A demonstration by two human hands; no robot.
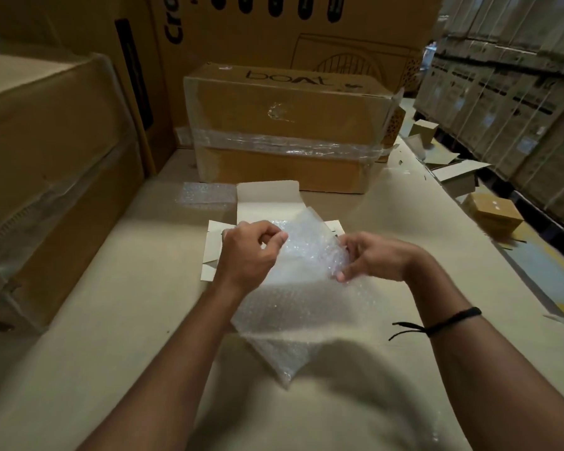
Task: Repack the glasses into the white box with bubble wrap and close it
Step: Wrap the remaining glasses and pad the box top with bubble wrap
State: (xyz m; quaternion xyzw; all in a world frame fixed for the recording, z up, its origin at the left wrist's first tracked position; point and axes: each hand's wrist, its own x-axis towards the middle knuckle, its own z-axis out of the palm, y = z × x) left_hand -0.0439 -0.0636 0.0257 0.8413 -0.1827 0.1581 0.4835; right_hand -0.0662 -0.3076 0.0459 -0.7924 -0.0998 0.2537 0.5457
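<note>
Counter [111,320]: cardboard-topped, white box [267,200] open
Room: stacked cartons [518,109], taped brown box [284,131]
Hands: left hand [248,252], right hand [372,258] pinch bubble wrap [306,304]

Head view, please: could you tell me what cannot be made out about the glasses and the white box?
The glasses: not visible in the head view; the cloudy bubble wrap, pinched by the left hand and right hand, may hide them.
Inside of the white box: covered by the wrap and both hands.
Print on the rear carton: cut off by the top edge.
</note>
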